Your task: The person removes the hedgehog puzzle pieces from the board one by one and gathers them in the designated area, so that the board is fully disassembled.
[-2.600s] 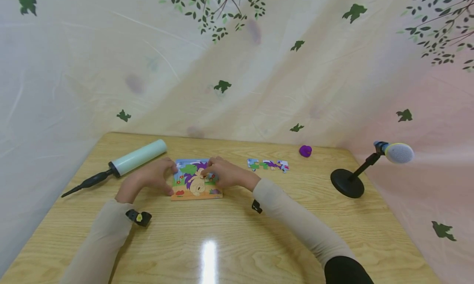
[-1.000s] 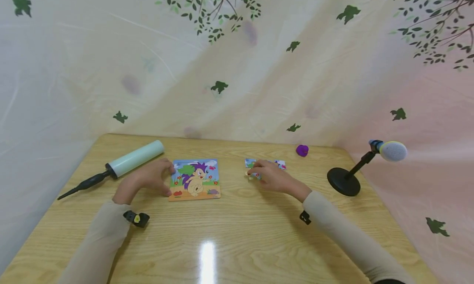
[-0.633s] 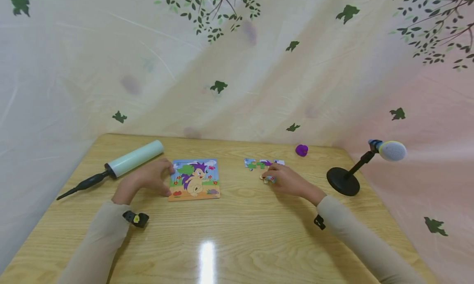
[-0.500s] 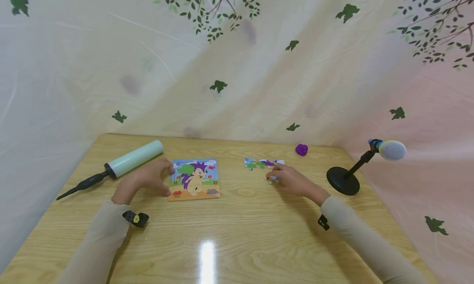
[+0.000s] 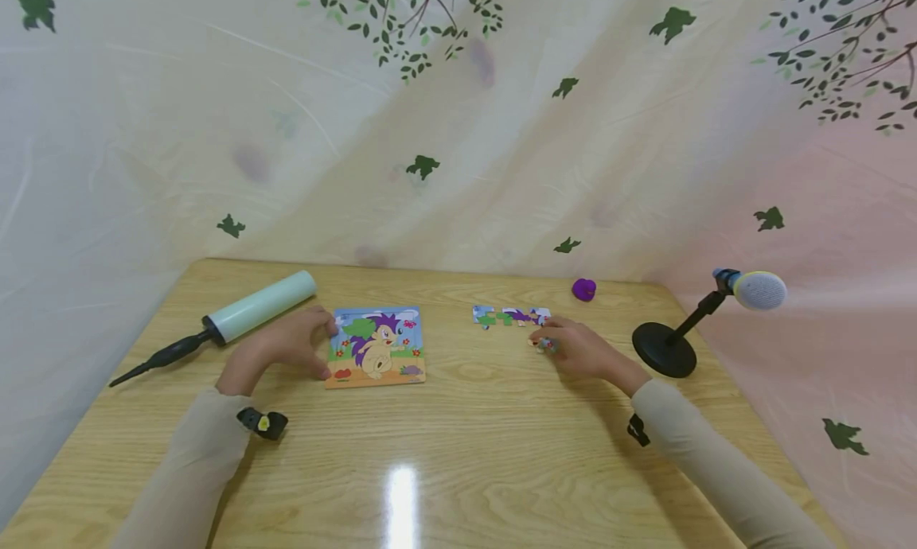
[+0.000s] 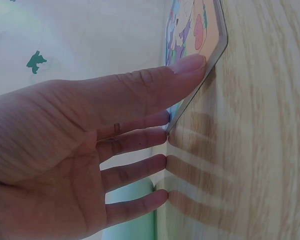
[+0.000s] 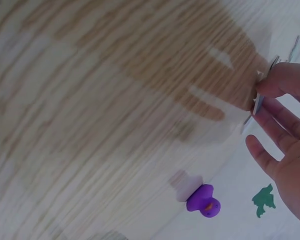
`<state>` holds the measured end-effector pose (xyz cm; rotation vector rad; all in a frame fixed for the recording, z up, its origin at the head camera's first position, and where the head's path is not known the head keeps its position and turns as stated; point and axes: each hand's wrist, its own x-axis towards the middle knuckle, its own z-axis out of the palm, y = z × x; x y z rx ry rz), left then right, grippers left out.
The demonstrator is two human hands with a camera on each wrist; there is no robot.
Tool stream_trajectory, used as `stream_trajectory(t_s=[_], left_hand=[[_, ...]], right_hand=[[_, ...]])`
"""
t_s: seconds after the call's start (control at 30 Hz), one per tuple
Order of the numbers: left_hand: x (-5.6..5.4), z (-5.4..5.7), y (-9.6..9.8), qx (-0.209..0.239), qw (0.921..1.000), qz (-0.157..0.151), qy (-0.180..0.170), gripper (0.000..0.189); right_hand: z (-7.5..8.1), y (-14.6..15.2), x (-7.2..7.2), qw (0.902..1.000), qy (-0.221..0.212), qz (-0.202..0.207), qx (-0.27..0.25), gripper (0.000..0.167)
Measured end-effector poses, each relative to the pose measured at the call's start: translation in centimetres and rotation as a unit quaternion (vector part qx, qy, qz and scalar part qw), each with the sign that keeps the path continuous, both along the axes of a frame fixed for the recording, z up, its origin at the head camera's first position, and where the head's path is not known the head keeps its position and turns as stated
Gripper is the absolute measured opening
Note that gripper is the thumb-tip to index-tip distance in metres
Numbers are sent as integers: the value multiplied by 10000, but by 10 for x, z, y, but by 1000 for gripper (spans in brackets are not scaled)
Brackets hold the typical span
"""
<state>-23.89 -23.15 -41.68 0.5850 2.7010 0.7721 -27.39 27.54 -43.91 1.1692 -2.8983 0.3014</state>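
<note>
The right grip (image 5: 576, 350) pinches a small piece (image 5: 542, 344) between thumb and fingers, just in front of the row (image 5: 511, 317) of loose pieces; whether more than one is held, or whether it touches the table (image 5: 473, 453), I cannot tell. The left grip (image 5: 297, 346) holds nothing: its thumb rests on the near left corner of the board (image 5: 376, 350), its fingers straight and spread along the left side. The pinch takes in only a thin edge, so the piece could slip or flip; a low sweep of the fingers could scatter the row. A firm push from the thumb might skew the board, since nothing braces its right side. Bare wood gives room between board and row, and much more toward the person. The far edge is near, with the duck (image 5: 583, 290) close to it; the mic (image 5: 759, 290) stands well apart on the right, while the green cylinder (image 5: 263, 304) crowds the left.
</note>
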Motion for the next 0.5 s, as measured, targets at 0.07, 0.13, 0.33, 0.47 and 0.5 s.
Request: stream_trajectory(t_s=[0.07,0.13,0.33,0.47,0.5], left_hand=[[0,0,0,1,10000,8,-9,57],[0,1,0,4,10000,3,-6,57],[1,3,0,-13,10000,-15,8,56],[1,3,0,-5,10000,-66,27,57],[1,3,0,-5,10000,-71,27,57]], right_hand=[[0,2,0,10000,-41,-44,12,50],[1,3,0,10000,-36,-34,-9,51],[1,6,0,10000,29,-18,-56,53],[1,8,0,10000,7,-66,23,53],[1,9,0,10000,16,-65,36,53]])
